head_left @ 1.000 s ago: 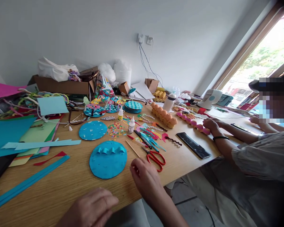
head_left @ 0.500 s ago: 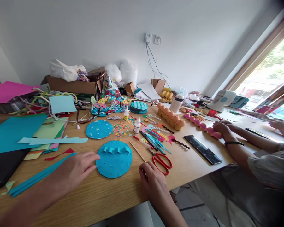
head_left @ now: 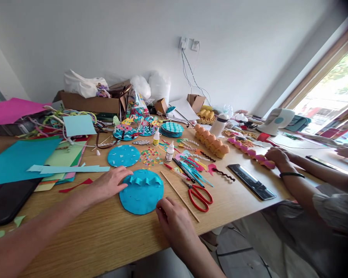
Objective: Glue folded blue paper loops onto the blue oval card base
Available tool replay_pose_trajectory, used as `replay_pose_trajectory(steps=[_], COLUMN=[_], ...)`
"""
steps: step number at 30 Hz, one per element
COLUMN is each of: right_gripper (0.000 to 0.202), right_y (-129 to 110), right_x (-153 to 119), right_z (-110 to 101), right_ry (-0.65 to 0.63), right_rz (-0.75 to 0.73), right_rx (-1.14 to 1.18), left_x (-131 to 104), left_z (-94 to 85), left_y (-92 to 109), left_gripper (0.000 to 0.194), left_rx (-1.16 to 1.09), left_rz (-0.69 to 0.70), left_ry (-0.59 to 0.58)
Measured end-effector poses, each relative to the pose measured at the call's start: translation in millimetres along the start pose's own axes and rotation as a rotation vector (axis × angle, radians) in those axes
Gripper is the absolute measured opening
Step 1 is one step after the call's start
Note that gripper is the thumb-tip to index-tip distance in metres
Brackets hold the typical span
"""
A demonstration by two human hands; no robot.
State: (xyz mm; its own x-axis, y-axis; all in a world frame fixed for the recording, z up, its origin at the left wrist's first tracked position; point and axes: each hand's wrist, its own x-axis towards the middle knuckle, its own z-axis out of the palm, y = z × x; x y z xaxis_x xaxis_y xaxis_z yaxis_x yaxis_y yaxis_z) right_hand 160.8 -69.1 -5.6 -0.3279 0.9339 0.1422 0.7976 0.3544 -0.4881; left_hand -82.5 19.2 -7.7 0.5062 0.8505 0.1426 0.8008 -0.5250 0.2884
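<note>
A round blue disc (head_left: 142, 200) lies on the table in front of me, with a row of curled blue paper waves across its upper part. My left hand (head_left: 113, 183) rests at its upper left edge, fingers stretched out and thumb apart, touching the rim. At the disc's lower right edge is my right hand (head_left: 175, 220), its fingers curled in; whatever they may hold is hidden. Just right of that hand a thin wooden stick (head_left: 181, 197) lies on the table, beside red-handled scissors (head_left: 200, 197).
Behind the disc are a second blue disc (head_left: 123, 155), paper confetti (head_left: 150, 155) and a white glue bottle (head_left: 169, 152). Coloured paper sheets (head_left: 20, 158) spread at left. A phone (head_left: 251, 181) lies at right, near another person's hand (head_left: 277, 155) at a pink egg-carton strip (head_left: 251, 151).
My right hand has moved left from the wooden stick's end to the disc's edge, leaving the stick fully visible. My left hand has shifted up along the rim; its forearm now covers the blue paper strips.
</note>
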Motion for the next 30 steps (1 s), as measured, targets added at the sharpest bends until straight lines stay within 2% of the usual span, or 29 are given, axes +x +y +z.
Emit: replay_pose_trajectory(steps=[5,10,13,21,25,30], right_gripper=[0.014,0.013,0.01,0.008,0.009,0.009], right_y=[-4.6,24.8,39.9,34.7,40.5,41.7], right_x=[-0.8,-2.5,-3.7,-7.4,-7.8,-3.0], right_z=[5.5,-11.9,-21.3,-11.8,-14.3,-16.2], right_ry=[-0.017,0.203,0.245,0.207,0.222,0.097], right_rz=[-0.035,0.116,0.165,0.12,0.177,0.294], right_rx=[-0.005,-0.161,-0.224,-0.159,-0.252,-0.322], left_x=[-0.9,1.0,1.8,-1.6,-2.3,-1.3], left_z=[11.7,21.0,23.5,19.7,17.7,17.6], left_y=[-1.3,-4.8,-6.6,-3.6,-1.4,-0.9], left_gripper=[0.03,0.03,0.031,0.033,0.029,0.026], left_rx=[-0.05,-0.064,-0.075,-0.111,-0.086,-0.046], left_rz=[0.017,0.029,0.049,0.123,0.145,0.135], left_ry=[0.075,0.123,0.128,0.121,0.115,0.093])
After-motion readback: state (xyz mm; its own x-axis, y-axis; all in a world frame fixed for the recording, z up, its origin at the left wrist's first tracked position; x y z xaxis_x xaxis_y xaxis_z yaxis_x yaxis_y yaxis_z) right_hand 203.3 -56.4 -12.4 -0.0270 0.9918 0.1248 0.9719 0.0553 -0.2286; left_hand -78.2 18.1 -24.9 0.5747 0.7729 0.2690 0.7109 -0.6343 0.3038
